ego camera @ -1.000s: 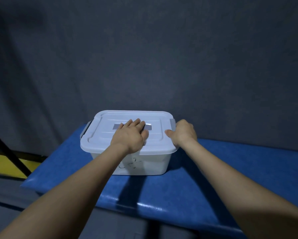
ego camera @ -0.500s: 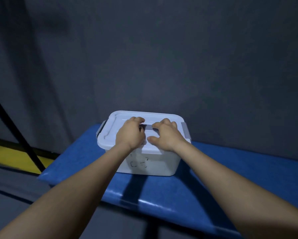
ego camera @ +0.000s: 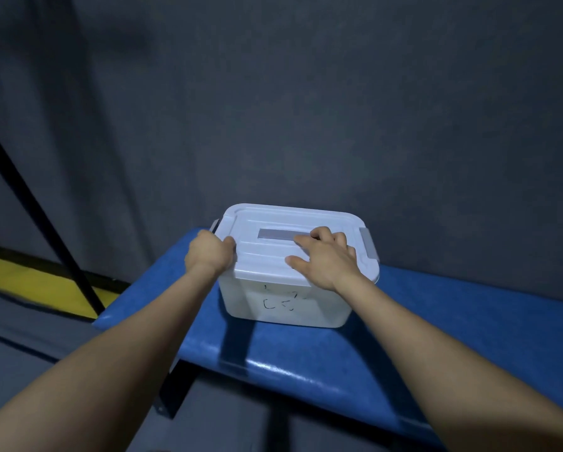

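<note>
A white plastic storage box (ego camera: 286, 305) with black scribbles on its front stands on a blue bench (ego camera: 452, 321), close to the wall. Its white lid (ego camera: 273, 220) is on and has a flat grey handle (ego camera: 275, 233) in the middle. My left hand (ego camera: 208, 256) grips the lid's left edge by the grey left clasp (ego camera: 213, 225), thumb on top, its fingers hidden over the side. My right hand (ego camera: 325, 259) rests on top of the lid with bent fingers touching the handle's right end and the thumb spread. The grey right clasp (ego camera: 368, 246) lies flat against the box.
A dark grey wall (ego camera: 306, 109) rises straight behind the box. A black slanted pole (ego camera: 39, 207) and a yellow floor strip (ego camera: 29, 282) are at the left. The bench's front edge (ego camera: 289, 376) runs below my arms, with a dark bracket under it.
My left hand has moved off the lid's handle to the lid's left edge. My right hand stays on top, a little further right. The view has shifted left, so the box appears further right.
</note>
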The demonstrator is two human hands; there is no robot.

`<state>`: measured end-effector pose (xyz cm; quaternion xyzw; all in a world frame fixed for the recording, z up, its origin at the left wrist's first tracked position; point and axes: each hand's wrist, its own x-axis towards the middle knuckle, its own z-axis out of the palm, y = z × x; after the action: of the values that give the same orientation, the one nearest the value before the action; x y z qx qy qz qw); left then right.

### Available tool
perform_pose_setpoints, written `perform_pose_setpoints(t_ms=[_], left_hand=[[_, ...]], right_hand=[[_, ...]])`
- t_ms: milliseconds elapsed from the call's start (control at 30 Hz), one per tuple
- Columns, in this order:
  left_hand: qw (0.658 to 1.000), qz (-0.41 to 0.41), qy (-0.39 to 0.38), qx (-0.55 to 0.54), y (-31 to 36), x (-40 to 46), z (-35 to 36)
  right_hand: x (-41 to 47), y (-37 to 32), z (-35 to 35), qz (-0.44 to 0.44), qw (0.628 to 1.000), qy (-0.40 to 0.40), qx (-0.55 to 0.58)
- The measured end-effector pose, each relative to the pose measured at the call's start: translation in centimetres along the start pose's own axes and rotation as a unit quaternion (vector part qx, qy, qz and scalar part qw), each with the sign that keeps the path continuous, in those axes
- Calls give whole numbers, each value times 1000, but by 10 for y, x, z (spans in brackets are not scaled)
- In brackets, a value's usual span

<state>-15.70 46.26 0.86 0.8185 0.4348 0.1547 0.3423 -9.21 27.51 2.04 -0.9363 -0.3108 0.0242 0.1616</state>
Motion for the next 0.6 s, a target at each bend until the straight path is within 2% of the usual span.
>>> perform_pose_setpoints(t_ms=[333, 500, 600], left_hand=[[981, 120, 107, 110, -1, -11, -2], [979, 139, 104, 106, -3, -11, -3], [980, 155, 73, 97, -6, -13, -7]], right_hand=[[2, 0, 5, -2, 1000, 9, -11], [2, -1, 5, 0, 1000, 10, -12], [-2, -1, 1, -10, 1000, -7, -6]])
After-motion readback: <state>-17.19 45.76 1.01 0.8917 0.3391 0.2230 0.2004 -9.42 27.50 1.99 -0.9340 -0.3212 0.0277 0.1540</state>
